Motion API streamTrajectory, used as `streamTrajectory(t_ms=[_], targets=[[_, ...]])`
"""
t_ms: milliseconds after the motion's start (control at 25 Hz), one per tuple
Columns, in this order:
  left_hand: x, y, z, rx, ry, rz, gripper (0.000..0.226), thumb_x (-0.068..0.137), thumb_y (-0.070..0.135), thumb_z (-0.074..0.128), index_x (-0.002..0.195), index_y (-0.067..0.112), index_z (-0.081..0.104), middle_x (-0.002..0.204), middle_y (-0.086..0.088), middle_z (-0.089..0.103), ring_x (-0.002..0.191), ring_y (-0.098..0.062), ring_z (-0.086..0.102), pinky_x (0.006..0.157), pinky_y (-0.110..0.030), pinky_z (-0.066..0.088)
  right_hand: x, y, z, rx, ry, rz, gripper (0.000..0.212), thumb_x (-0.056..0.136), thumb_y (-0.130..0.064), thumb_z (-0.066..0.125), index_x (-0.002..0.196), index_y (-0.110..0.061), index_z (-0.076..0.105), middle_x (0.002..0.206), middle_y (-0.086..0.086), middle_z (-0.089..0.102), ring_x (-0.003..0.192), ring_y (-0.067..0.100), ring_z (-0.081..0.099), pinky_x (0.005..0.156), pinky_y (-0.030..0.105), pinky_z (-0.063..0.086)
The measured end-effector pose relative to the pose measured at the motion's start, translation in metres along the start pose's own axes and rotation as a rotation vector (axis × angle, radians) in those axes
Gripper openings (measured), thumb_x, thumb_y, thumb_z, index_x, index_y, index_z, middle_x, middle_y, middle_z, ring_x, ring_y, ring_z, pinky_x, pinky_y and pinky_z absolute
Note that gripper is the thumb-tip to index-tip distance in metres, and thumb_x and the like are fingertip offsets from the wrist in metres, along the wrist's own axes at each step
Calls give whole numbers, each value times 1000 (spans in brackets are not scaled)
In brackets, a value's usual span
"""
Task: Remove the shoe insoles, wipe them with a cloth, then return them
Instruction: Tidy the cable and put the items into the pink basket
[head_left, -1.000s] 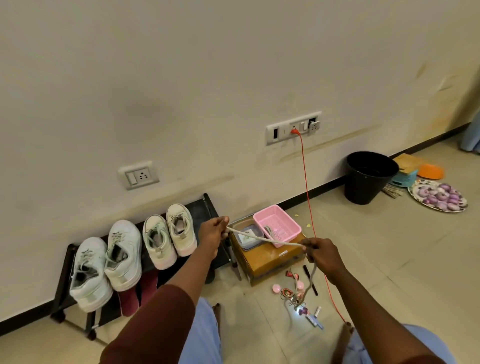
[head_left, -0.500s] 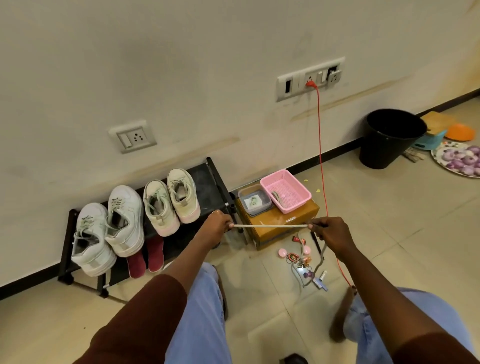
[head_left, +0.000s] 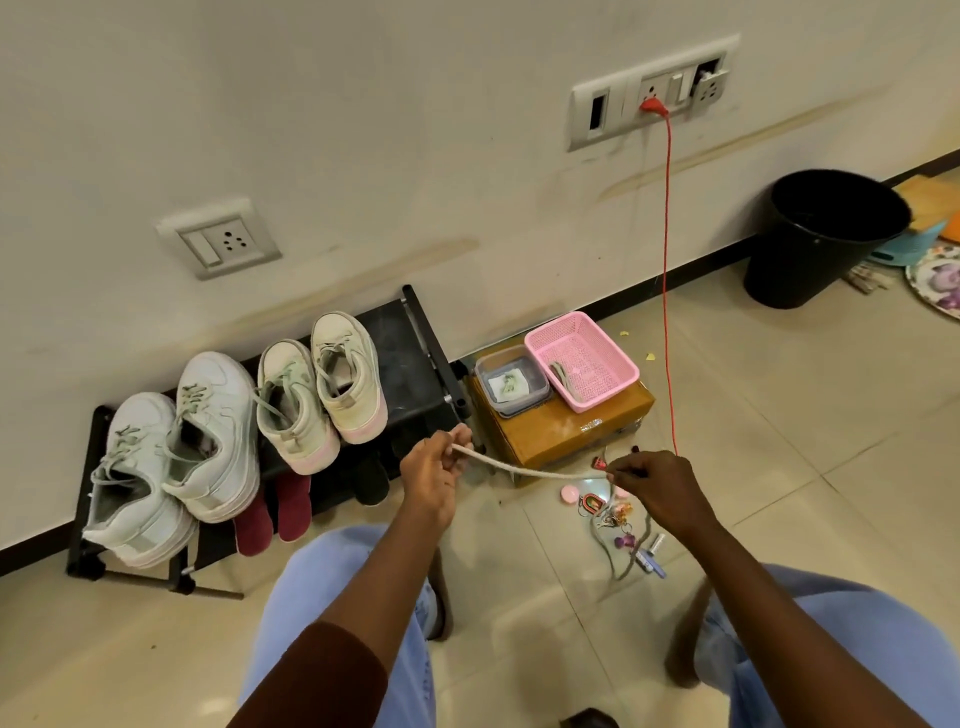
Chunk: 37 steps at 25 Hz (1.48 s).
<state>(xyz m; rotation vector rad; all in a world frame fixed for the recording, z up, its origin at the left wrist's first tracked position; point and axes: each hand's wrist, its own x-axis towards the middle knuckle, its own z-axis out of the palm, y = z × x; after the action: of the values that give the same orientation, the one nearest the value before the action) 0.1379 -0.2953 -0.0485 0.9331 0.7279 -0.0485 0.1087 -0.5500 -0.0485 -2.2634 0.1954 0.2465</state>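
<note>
Now: pale strip (head_left: 530, 470) (insole edge-on or rolled cloth, cannot tell) stretched just near of brown box (head_left: 566, 431), right of shoes (head_left: 322, 384) on rack (head_left: 415, 343). Left hand (head_left: 431, 483) pinches left end, right hand (head_left: 654, 488) pinches right. Best: even tension, no twisting.

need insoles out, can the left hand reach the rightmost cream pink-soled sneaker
Likely yes: nothing lies between the left hand and the rightmost cream pink-soled sneaker, though that hand grips a pale cord.
</note>
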Motion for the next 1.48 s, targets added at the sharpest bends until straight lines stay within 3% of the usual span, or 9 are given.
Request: streamTrajectory(t_ms=[160,280,400,560,800,920,1120,1360,1480], targets=[[-11,-11,19,303,-134,26,8,95,14,51,90,8,54,70,-5,52,47,-4,45,46,-17,40,-2,-26,13,-64,-58,-200,12,78,-6,70,89,-4,74,87,7,72,73,3,58,64,0,39],[-24,-24,25,622,-442,-44,19,99,29,42,117,24,48,83,0,48,63,-6,41,56,-19,35,-6,-43,22,-54,-74,-316,9,78,-5,70,87,-5,74,84,4,72,71,3,58,64,-1,38],[-32,-33,25,1000,-648,63,18,99,29,44,102,23,61,84,6,56,72,-4,48,65,-20,38,-7,-49,19,-3,-64,-290,11,77,-4,71,88,-5,73,72,-14,63,60,-8,56,63,-2,37],[-27,-31,22,1110,-600,146,12,91,26,58,80,24,62,94,-8,60,85,-15,54,75,-27,42,-7,-44,18,10,-119,-227,13,76,-10,73,89,-8,74,68,-16,61,63,-10,58,61,1,39],[-8,-19,13,1408,-382,335,23,94,24,54,104,7,66,97,-4,54,85,-12,46,61,-18,34,3,-30,-4,84,-162,-76,17,78,-8,70,95,-10,73,83,3,72,67,-1,61,62,8,45],[-6,-13,7,1443,-290,365,24,93,23,55,110,8,65,100,-2,53,88,-9,45,63,-16,33,5,-23,-13,35,-144,-89,16,79,-7,69,94,-10,73,86,3,72,61,-6,60,56,4,42],[-23,-22,18,1322,-563,379,35,94,28,53,128,21,57,120,-6,56,108,-18,52,85,-23,40,0,-34,4,12,-188,-189,18,79,-6,69,96,-9,73,87,-3,69,73,-6,58,67,-1,41],[-28,-37,23,1278,-642,278,21,94,24,55,97,7,67,81,5,52,75,-7,45,62,-21,33,-4,-40,17,53,-203,-216,14,77,-6,70,91,-9,73,75,-13,63,66,-16,57,63,-2,39],[-24,-38,21,1304,-603,273,22,92,27,57,93,6,65,84,3,52,76,-10,45,62,-22,34,-4,-38,14,70,-210,-185,12,79,-8,69,90,-8,73,71,-12,65,67,-7,61,63,3,43]])
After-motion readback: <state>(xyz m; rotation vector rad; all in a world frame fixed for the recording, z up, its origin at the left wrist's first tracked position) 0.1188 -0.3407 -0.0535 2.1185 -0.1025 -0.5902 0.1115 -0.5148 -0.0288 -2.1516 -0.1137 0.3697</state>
